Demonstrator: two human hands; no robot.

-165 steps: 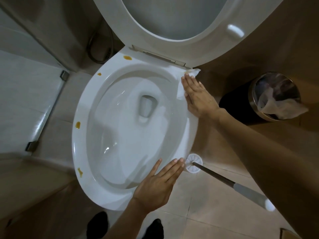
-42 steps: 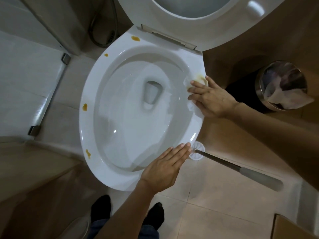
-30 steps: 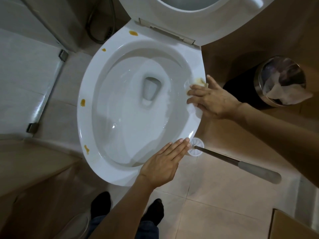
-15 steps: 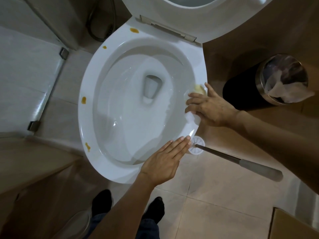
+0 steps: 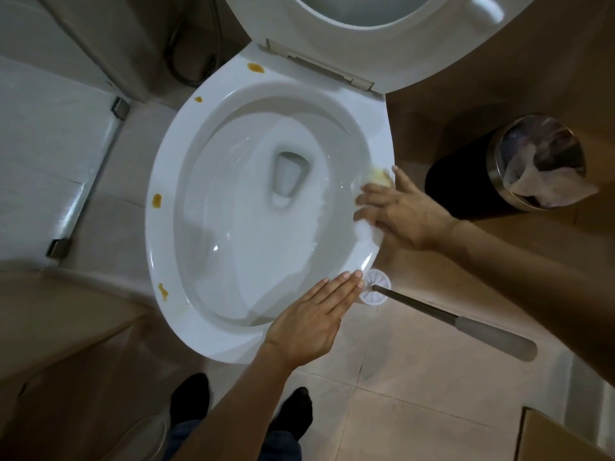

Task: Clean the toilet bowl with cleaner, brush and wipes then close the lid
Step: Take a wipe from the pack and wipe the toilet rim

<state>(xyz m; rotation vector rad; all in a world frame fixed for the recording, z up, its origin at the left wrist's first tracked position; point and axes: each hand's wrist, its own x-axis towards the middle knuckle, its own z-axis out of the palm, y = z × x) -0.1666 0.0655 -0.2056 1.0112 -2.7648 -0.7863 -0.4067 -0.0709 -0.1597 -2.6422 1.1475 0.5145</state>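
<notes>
The toilet bowl (image 5: 253,207) fills the centre of the frame, viewed from above. It is white glazed ceramic, oval, with a broad flat rim and a drain opening set slightly right of centre. The seat and lid (image 5: 366,34) stand raised at the top of the frame, hinged at the back of the bowl.

Four orange-brown spots (image 5: 156,200) mark the rim: two at upper left near the hinge, one at mid left, one at lower left. The right side of the rim shows no such spots apart from the soiled wipe.

The right hand (image 5: 404,214) lies on the right rim, fingers slightly bent and pressing a white wipe (image 5: 366,232) onto the ceramic. A yellow-stained part of the wipe shows just above the fingertips. Whether the fingers pinch the wipe or only press it cannot be told.

The left hand (image 5: 311,319) rests flat on the lower right rim, fingers straight and together, grasping nothing.

A toilet brush (image 5: 449,319) lies on the floor tiles at lower right; its white round head sits just beside the left fingertips, and its grey handle points toward the right edge.

A round bin (image 5: 492,181) with a plastic liner stands at right, with crumpled white tissue inside.
</notes>
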